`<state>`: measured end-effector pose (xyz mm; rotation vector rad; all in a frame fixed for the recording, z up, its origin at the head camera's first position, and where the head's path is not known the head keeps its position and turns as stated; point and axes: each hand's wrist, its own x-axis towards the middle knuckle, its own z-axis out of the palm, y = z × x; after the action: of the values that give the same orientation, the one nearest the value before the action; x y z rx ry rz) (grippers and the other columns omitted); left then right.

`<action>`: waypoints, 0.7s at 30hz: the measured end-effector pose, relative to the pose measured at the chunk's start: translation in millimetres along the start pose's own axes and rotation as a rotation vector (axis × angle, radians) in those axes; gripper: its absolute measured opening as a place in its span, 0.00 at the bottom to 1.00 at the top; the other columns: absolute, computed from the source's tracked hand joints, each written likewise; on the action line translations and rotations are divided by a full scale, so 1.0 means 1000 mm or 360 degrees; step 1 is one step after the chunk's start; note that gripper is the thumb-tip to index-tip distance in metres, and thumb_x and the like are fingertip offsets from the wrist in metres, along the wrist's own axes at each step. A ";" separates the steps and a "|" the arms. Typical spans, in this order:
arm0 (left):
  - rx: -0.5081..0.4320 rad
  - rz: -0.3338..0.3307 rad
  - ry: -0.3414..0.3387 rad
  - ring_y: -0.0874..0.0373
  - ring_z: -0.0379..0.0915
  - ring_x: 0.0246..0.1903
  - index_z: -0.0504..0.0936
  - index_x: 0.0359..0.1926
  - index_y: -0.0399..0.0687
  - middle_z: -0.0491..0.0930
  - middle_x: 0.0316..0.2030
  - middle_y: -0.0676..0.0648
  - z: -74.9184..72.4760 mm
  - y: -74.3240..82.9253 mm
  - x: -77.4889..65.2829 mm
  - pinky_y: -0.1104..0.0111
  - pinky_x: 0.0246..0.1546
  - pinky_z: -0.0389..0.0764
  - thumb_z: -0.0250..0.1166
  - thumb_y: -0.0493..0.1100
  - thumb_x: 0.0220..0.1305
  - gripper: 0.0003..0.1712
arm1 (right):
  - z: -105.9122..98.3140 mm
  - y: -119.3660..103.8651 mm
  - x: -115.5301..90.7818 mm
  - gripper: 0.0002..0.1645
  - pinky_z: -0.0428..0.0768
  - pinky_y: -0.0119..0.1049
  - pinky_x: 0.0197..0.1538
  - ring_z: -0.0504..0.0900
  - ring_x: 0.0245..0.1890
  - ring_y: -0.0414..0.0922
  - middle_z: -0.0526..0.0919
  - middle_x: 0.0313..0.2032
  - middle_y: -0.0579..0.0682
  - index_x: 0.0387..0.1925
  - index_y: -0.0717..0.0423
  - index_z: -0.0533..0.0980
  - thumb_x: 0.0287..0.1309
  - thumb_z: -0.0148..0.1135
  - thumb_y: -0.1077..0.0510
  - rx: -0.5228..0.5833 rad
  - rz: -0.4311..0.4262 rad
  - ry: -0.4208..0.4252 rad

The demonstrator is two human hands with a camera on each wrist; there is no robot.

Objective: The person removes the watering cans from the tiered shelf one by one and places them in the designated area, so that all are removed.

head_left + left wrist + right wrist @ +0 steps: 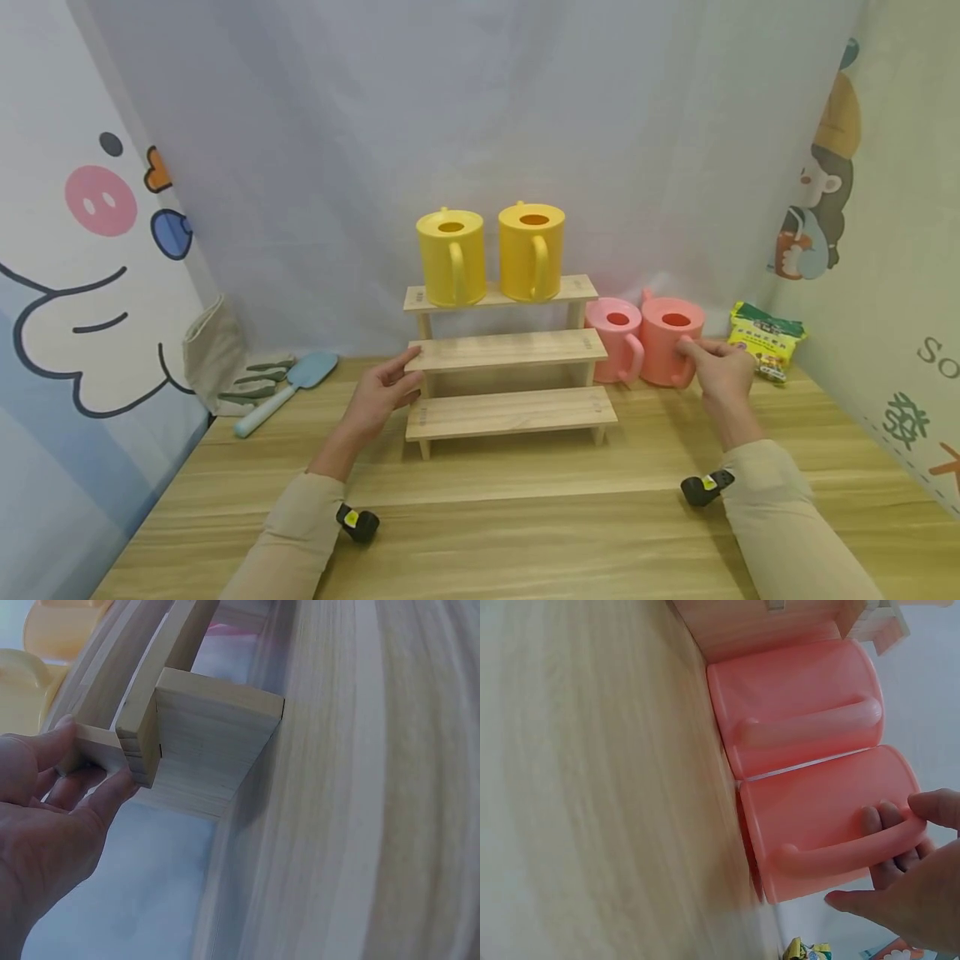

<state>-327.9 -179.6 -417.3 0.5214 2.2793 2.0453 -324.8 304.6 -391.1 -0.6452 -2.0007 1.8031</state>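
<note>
A three-tier wooden shelf [510,350] stands mid-table. My left hand [375,400] holds its left end at the middle and lower tiers; in the left wrist view the thumb and fingers [112,796] are on the board ends. Two yellow watering cans, a left one [438,267] and a right one [517,258], stand on the top tier. Right of the shelf are two pink watering cans side by side. My right hand [723,375] grips the handle [847,855] of the right pink can [660,354], fingers passing behind it. The left pink can [611,350] stands against the shelf.
A yellow and green packet [765,342] lies just beyond my right hand. At the left are a light blue trowel [311,371] and a beige fabric bag [213,354] with green-handled tools [258,387]. A pale curtain [337,167] hangs behind the table [525,533].
</note>
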 end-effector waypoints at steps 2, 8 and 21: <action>0.0008 -0.0005 -0.0005 0.41 0.61 0.69 0.61 0.76 0.45 0.53 0.76 0.40 0.000 0.001 -0.001 0.57 0.61 0.75 0.59 0.41 0.75 0.33 | 0.000 0.001 0.000 0.13 0.68 0.38 0.61 0.67 0.51 0.40 0.78 0.39 0.40 0.37 0.53 0.87 0.56 0.75 0.48 0.0000 0.0015 -0.0028; 0.0017 0.0001 -0.0018 0.41 0.62 0.68 0.61 0.76 0.46 0.54 0.76 0.40 -0.001 0.000 0.000 0.57 0.61 0.75 0.59 0.40 0.75 0.33 | 0.002 0.000 -0.001 0.31 0.60 0.49 0.72 0.65 0.60 0.46 0.75 0.54 0.49 0.59 0.64 0.79 0.62 0.69 0.46 -0.0073 0.0021 -0.0130; 0.0001 0.0008 -0.0006 0.40 0.65 0.66 0.61 0.76 0.45 0.57 0.74 0.38 -0.001 -0.001 -0.001 0.57 0.61 0.75 0.60 0.39 0.74 0.33 | -0.001 0.001 0.005 0.34 0.62 0.50 0.71 0.66 0.65 0.48 0.81 0.58 0.54 0.65 0.63 0.73 0.69 0.60 0.42 -0.0186 -0.0014 -0.0209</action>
<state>-327.2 -180.6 -418.0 0.5311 2.2791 2.0440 -327.8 308.5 -392.4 -0.5639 -2.2048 1.7754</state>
